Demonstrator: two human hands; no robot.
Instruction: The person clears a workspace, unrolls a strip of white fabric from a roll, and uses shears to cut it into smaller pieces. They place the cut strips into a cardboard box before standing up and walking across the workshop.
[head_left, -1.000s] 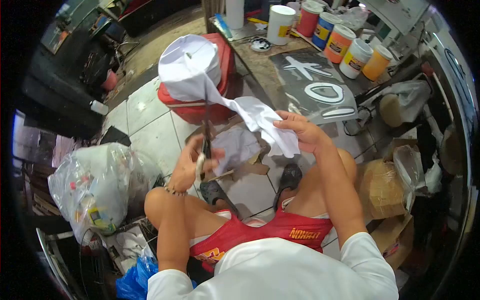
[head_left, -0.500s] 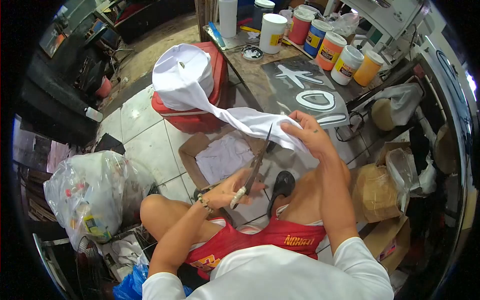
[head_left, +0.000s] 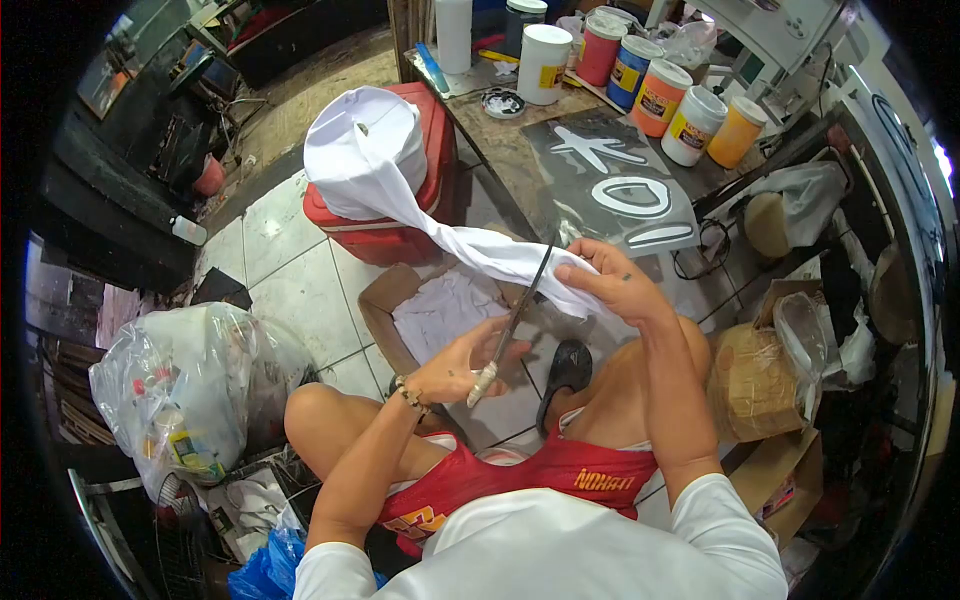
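Observation:
A roll of white fabric rests on a red cooler, and a twisted strip of it stretches toward me. My right hand pinches the strip near its free end. My left hand is wrapped round the handle of the scissors, whose handle has a pale wrapping. The blades point up and away, their tip at the strip just left of my right hand. Below the strip, a cardboard box on the floor holds pieces of white fabric.
Several paint tubs and a black sheet with white lettering lie on a low table ahead. A clear plastic bag stands at the left. A taped cardboard package is at the right.
Over the last second the scissors have swung from upright beside the roll to a slant against the strip near my right hand. The view has shifted, uncovering the cardboard box.

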